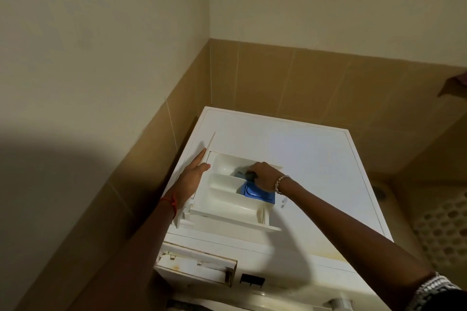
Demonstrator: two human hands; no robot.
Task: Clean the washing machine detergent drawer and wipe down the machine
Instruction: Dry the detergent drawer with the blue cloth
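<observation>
While my left hand [193, 174] presses straight fingers [201, 158] against the left edge of the detergent drawer [227, 202], steadying it atop the washing machine [316, 156], my right hand [265, 177] curls round a dark scrubber [249, 175] beside the blue insert [257, 195]. I judge scrubbing underway, and the remaining compartments likely come next.

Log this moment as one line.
drawer: out, lying on machine top | left hand: flat against drawer's side | right hand: gripping dark object inside drawer, by blue insert
</observation>
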